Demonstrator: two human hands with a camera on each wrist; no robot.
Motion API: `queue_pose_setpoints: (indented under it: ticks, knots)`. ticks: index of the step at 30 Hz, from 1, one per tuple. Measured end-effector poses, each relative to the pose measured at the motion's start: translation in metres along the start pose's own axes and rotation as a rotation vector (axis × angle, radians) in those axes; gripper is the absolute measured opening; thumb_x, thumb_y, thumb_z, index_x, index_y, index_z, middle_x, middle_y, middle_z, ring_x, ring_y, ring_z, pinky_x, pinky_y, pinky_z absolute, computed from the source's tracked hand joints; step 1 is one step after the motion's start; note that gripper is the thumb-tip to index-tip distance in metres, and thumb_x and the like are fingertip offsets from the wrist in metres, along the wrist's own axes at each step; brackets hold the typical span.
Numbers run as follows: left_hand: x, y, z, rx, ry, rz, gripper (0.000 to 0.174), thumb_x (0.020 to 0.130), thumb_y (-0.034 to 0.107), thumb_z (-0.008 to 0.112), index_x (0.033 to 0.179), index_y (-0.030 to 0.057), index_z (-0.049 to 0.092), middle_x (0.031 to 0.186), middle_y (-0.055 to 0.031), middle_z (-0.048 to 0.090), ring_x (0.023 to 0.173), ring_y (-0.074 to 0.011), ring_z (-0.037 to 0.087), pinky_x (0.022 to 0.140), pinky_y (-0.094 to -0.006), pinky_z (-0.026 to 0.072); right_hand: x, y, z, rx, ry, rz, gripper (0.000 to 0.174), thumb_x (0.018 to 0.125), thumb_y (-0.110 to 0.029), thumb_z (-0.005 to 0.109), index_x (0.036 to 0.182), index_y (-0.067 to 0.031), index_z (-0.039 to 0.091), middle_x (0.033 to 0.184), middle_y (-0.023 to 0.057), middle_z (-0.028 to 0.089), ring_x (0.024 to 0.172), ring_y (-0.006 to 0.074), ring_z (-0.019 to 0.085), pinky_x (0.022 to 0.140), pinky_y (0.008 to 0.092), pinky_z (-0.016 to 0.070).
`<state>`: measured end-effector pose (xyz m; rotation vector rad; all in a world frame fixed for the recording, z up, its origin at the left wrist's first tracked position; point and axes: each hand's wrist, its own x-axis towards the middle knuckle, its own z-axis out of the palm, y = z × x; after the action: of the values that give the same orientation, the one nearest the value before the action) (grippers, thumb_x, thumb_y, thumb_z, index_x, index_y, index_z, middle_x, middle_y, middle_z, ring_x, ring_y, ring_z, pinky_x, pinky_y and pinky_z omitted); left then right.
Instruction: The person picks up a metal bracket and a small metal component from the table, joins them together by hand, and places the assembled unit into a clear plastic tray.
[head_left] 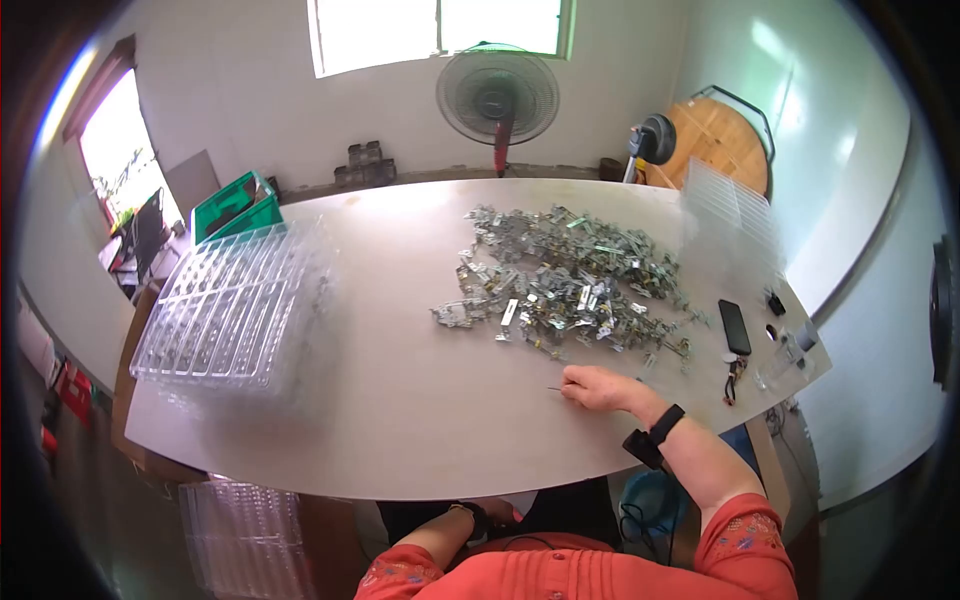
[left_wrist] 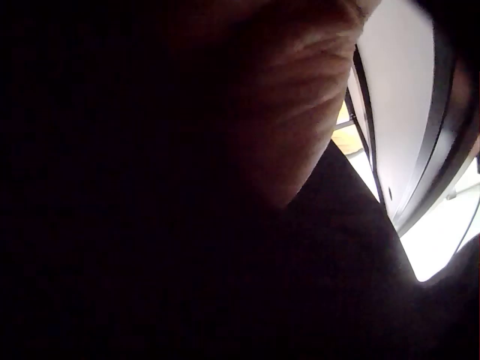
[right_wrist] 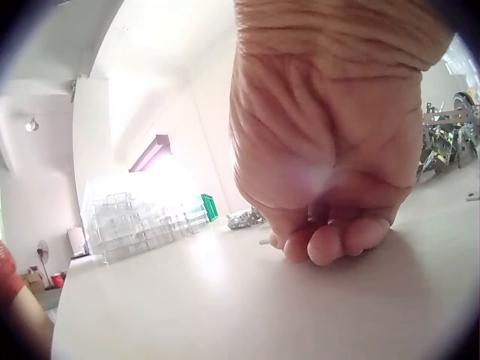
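Observation:
Low over the table point(head_left: 400, 420), my right hand point(head_left: 598, 388) has its fingers curled, and a thin slim metal piece point(head_left: 554, 389) sticks out from the thumb and forefinger. In the right wrist view a short grey tip of that piece point(right_wrist: 265, 241) shows beside the curled fingertips point(right_wrist: 327, 244); the rest is hidden inside the grip. Beyond this hand spreads a heap of small metal clips or brackets point(head_left: 590, 265). My left hand point(head_left: 500, 512) rests in the lap at the table's front edge. Its fingers are mostly hidden, and the left wrist view is largely dark.
A tall stack of clear plastic trays point(head_left: 225, 310) stands at the left, with a green crate point(head_left: 237, 207) behind it. More clear trays point(head_left: 735, 225) are at the back right. A phone point(head_left: 734, 327), keys point(head_left: 733, 380) and a clear cup point(head_left: 785, 365) lie near the right edge.

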<state>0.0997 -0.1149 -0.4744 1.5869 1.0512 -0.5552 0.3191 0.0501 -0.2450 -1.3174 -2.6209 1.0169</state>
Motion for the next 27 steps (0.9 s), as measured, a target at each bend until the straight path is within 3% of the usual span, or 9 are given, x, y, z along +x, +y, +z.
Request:
queue_pose_setpoints:
  ticks: [2,7,9,11,15,17,19,24,27]
  knots:
    - [0.008,-0.007,0.003,-0.01,-0.009,0.021,0.05,0.086,0.052,0.059,0.109,0.0092,0.07,0.11,-0.0072,0.07,0.098,-0.024,0.064,0.086,-0.0416,0.0461,0.002,-0.002,-0.001,0.038,-0.016,0.068,0.021,0.097,-0.025,0.055,0.099,-0.0048,0.059,0.082,0.0081,0.065,0.077,0.0214,0.062,0.07,0.0359,0.049]
    - [0.009,-0.015,0.009,-0.122,0.034,-0.016,0.058,0.083,0.061,0.061,0.108,0.009,0.07,0.108,-0.0063,0.07,0.098,-0.0239,0.063,0.088,-0.0414,0.0454,0.002,-0.009,-0.004,0.0,-0.029,0.093,0.019,0.097,-0.024,0.055,0.097,-0.0052,0.06,0.08,0.0067,0.065,0.075,0.0187,0.062,0.068,0.0339,0.0488]
    - [-0.055,0.019,-0.007,-0.289,0.079,-0.063,0.042,0.088,0.036,0.066,0.12,0.0103,0.07,0.116,-0.0119,0.071,0.103,-0.0246,0.066,0.091,-0.0399,0.0496,0.001,-0.015,-0.009,0.002,-0.042,0.096,0.019,0.097,-0.024,0.055,0.096,-0.0052,0.06,0.079,0.0064,0.065,0.075,0.0182,0.062,0.068,0.0335,0.0488]
    - [-0.053,0.011,-0.017,-0.314,0.1,-0.077,0.042,0.088,0.036,0.066,0.12,0.0102,0.07,0.115,-0.012,0.071,0.103,-0.0248,0.066,0.091,-0.04,0.0495,0.004,-0.012,-0.009,0.042,-0.062,0.131,0.021,0.095,-0.025,0.055,0.097,-0.0056,0.062,0.08,0.0095,0.067,0.077,0.0246,0.065,0.071,0.0371,0.0496]
    - [-0.05,-0.006,-0.022,-0.354,0.135,-0.1,0.041,0.088,0.036,0.065,0.119,0.0099,0.069,0.115,-0.0126,0.071,0.104,-0.0255,0.066,0.091,-0.0404,0.0492,0.006,-0.007,-0.013,0.115,-0.122,0.119,0.02,0.095,-0.024,0.055,0.096,-0.0057,0.062,0.079,0.0084,0.067,0.075,0.0245,0.066,0.069,0.0373,0.0498]
    - [-0.045,-0.015,-0.024,-0.371,0.136,-0.116,0.041,0.088,0.036,0.064,0.119,0.0097,0.069,0.115,-0.0129,0.071,0.104,-0.0258,0.065,0.091,-0.0405,0.049,0.005,-0.005,-0.015,0.163,-0.118,0.13,0.019,0.095,-0.025,0.056,0.095,-0.0057,0.061,0.08,0.0116,0.068,0.077,0.03,0.067,0.068,0.0402,0.0504]
    - [-0.039,-0.028,-0.041,-0.384,0.154,-0.135,0.041,0.088,0.037,0.064,0.119,0.0095,0.069,0.115,-0.0132,0.07,0.104,-0.0261,0.065,0.091,-0.0407,0.0489,0.003,-0.008,-0.018,0.043,-0.07,0.03,0.017,0.095,-0.023,0.058,0.096,-0.0057,0.062,0.075,0.0096,0.067,0.069,0.0259,0.067,0.064,0.0381,0.0513]
    - [-0.037,-0.047,-0.089,-0.398,0.212,-0.154,0.041,0.088,0.037,0.063,0.118,0.009,0.069,0.114,-0.014,0.07,0.105,-0.0269,0.064,0.092,-0.0412,0.0484,0.003,-0.012,-0.034,0.105,-0.214,0.051,0.017,0.094,-0.022,0.06,0.098,-0.0057,0.061,0.088,0.018,0.067,0.085,0.0394,0.065,0.072,0.0448,0.0509]
    - [-0.033,-0.042,-0.102,-0.394,0.266,-0.113,0.041,0.089,0.037,0.063,0.118,0.0088,0.069,0.114,-0.0144,0.07,0.105,-0.0274,0.064,0.092,-0.0415,0.0482,0.002,-0.009,-0.033,0.093,-0.231,0.028,0.017,0.094,-0.021,0.06,0.099,-0.0055,0.061,0.09,0.0183,0.067,0.086,0.0394,0.065,0.073,0.0447,0.0507]
